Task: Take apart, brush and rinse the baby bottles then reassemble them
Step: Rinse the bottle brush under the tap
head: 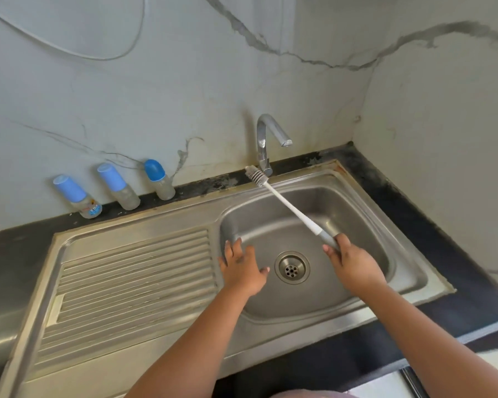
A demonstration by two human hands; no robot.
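Right hand (354,262), centre right: grips bottle brush (288,206) handle. Left hand (243,268), centre: fingers spread, holding nothing, over sink (357,193). Three capped bottles (118,186), left, on worktop (12,242).

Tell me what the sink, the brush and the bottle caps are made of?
The sink looks like brushed steel: grey, dully shiny. The brush seems plastic, with a smooth white stick and pale bristles, maybe nylon. The bottle caps look like matte blue plastic.
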